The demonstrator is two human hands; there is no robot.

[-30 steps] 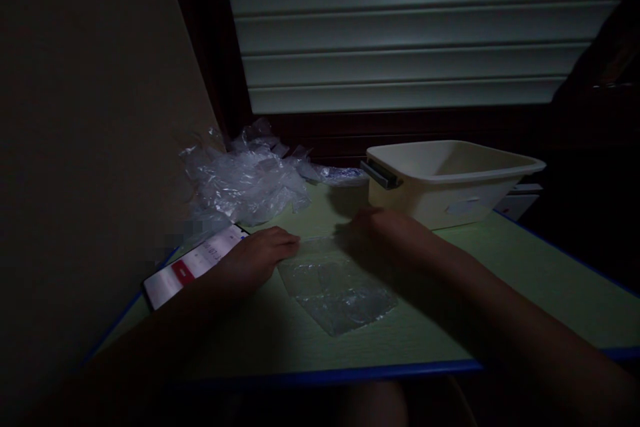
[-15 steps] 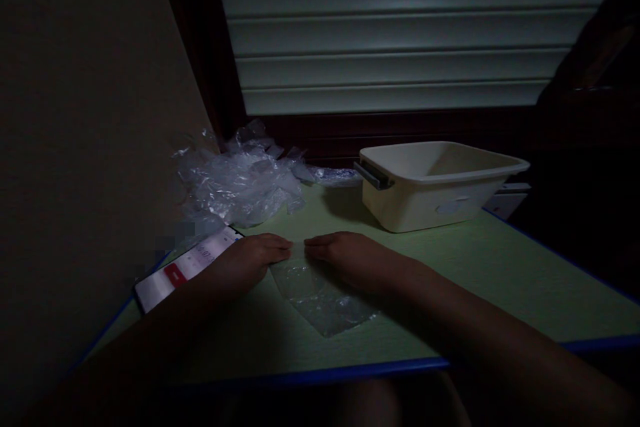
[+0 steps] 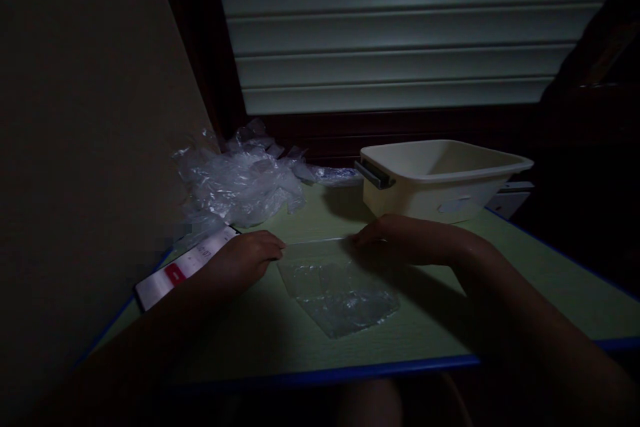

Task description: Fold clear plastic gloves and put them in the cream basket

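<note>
A clear plastic bag (image 3: 345,300) lies flattened on the light green tabletop, its far edge drawn straight between my hands. At its far left corner, my left hand (image 3: 255,253) is closed on the plastic, fingers pressed together. My right hand (image 3: 390,235) pinches the far right part of the same edge, the wrist bent and raised; its fingertips are partly in shadow. The near part of the bag is wrinkled and touches the table.
A heap of crumpled clear plastic bags (image 3: 240,180) stands at the back left. In front of it lies a lit phone (image 3: 193,263), partly behind my left forearm. A cream plastic bin (image 3: 415,197) with a dark handle sits back right. Blue edging (image 3: 350,371) borders the table.
My right hand has moved right, away from my left hand, and the bag's far edge is now stretched between them. The left hand has shifted only slightly left.
</note>
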